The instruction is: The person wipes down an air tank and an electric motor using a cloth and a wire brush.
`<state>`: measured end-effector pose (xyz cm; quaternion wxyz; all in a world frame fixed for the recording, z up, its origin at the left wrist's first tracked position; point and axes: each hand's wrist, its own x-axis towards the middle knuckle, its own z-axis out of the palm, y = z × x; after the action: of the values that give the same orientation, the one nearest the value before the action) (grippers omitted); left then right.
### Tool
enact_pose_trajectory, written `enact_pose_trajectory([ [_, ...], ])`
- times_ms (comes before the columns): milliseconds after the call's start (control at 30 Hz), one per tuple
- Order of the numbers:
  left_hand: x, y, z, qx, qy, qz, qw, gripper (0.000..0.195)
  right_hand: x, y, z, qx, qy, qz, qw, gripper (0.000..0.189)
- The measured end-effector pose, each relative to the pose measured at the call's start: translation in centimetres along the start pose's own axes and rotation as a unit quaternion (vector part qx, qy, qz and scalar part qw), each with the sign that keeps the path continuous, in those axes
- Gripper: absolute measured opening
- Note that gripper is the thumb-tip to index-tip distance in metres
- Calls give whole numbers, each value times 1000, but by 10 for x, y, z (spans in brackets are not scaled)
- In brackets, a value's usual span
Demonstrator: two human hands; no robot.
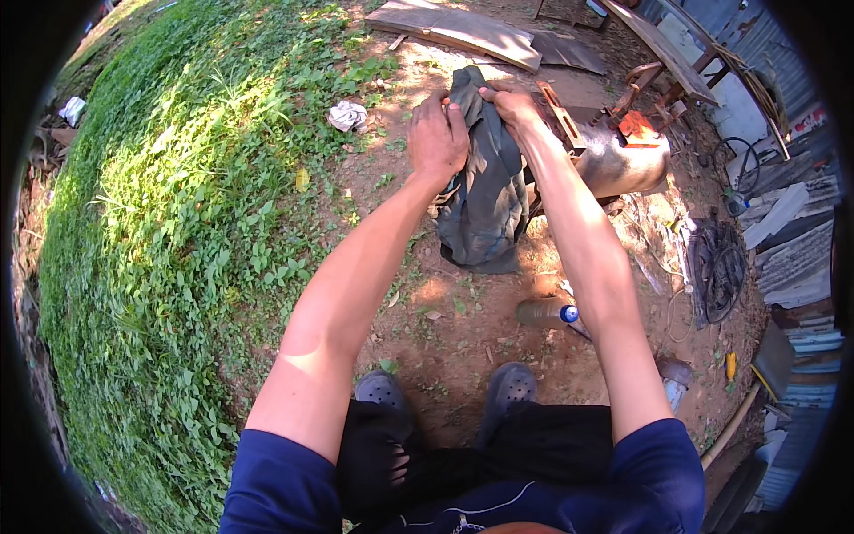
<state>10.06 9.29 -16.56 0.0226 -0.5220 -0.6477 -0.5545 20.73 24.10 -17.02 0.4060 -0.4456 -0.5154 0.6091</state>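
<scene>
A dark grey-green cloth garment hangs from both of my hands in front of me, its lower end near the ground. My left hand grips its upper left edge, thumb against the fabric. On the other side, my right hand pinches the upper right edge between thumb and fingers. Just right of the cloth lies a rounded metal tank with rusty fittings and an orange-red metal part on top. A slotted rusty metal bracket is beside my right hand. The cloth covers whatever is behind it.
A bottle with a blue cap stands on the dirt near my feet. Wooden boards lie ahead. Coiled black cable or hose and corrugated sheets are at right. A crumpled white cloth lies beside green ground plants at left.
</scene>
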Motion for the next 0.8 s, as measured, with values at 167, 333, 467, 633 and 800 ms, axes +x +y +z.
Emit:
enact_pose_trajectory([
  [167,1,-7,-10,17,-7,-3,1000,35,-30,-17,26,5,66,18,998,36],
  [333,2,2,-3,0,-20,-10,1000,37,-21,-23,5,-38,190,-85,977,26],
  [467,0,-1,-4,-3,-11,-11,1000,37,-50,-56,1,-5,237,-361,902,23],
  [633,0,-5,-6,-25,-7,-23,999,38,-71,-73,-34,86,232,-487,838,25],
  [800,-1,-11,-4,-23,-5,-26,999,38,-48,-48,-26,120,187,-332,917,21],
])
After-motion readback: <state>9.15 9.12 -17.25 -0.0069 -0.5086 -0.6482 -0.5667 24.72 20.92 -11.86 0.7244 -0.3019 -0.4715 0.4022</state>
